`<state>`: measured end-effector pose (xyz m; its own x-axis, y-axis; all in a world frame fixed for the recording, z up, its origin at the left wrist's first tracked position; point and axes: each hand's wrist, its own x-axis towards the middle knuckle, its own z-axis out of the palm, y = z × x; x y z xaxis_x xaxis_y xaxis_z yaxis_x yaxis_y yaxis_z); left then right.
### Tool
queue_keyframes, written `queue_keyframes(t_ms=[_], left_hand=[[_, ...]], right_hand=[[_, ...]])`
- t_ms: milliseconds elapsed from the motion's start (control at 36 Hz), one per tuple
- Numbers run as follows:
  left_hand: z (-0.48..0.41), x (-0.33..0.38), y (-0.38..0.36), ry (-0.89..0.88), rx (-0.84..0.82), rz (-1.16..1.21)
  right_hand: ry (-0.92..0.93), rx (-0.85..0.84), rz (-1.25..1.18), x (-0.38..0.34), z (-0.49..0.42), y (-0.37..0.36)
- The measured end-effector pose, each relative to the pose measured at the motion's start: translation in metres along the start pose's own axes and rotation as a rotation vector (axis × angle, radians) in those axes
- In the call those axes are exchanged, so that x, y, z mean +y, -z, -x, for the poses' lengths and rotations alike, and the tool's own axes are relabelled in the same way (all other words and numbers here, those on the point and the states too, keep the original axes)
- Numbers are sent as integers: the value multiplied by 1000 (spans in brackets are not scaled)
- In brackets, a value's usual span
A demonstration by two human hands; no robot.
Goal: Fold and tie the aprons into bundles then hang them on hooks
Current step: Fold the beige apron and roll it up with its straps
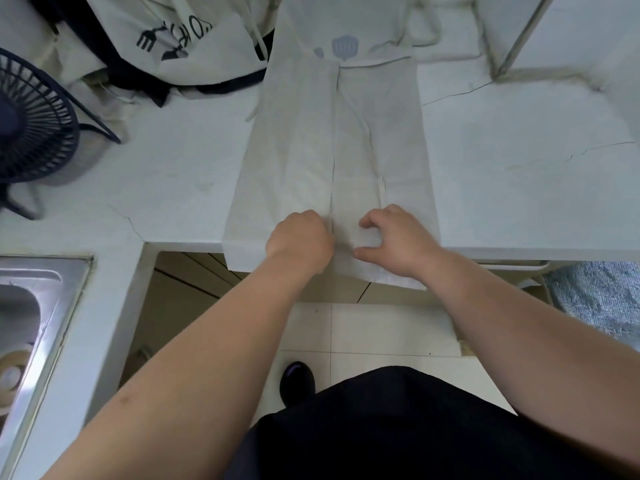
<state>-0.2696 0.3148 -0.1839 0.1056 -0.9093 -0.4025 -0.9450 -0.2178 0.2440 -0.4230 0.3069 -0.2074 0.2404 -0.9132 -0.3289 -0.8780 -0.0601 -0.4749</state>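
A white apron [311,143] lies lengthwise on the white counter [173,168], its long sides folded in to meet at a centre seam. Its near end hangs over the counter's front edge. A pale blue print shows at its far end. My left hand [299,242] is curled on the left flap at the near end, beside the seam, gripping the cloth. My right hand [394,237] pinches the right flap between curled fingers and thumb. A second apron [187,39] with black print and dark trim lies heaped at the far left.
A dark desk fan [31,123] stands on the counter at the left. A steel sink [34,317] sits at the lower left. A blue-grey cloth [595,299] hangs below the counter edge at the right. Tiled floor and my dark shoe [297,381] show below.
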Motion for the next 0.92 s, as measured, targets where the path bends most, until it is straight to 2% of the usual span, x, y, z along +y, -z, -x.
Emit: queue_keyframes(t_ms=[111,222,361,444,528,611,667,806,917], left_hand=[[2,-6,5,-108,21,175],[1,-15,-6,-151,31,-24],[0,-34,-13,-227,103,49],[-1,-43,-13,-302,67,-38],[0,-51,-17,-286,24,-167],[2,-59,-20,-265,-42,-195],[1,-62,-19,-276,-55,-220],[-1,-64,-8,-293,-57,-254],[-2,-73,-5,-196,26,-216]], right_hand=[[-10,21,15,-1,-3,-3],[0,22,3,-1,-2,-3],[27,93,17,-1,3,-8],[50,120,53,-6,5,-10],[56,135,63,-12,5,-14],[74,201,28,-19,7,-17],[70,221,90,-23,7,-20],[-58,162,133,-28,8,-23],[-151,136,-1,-31,-1,-15]])
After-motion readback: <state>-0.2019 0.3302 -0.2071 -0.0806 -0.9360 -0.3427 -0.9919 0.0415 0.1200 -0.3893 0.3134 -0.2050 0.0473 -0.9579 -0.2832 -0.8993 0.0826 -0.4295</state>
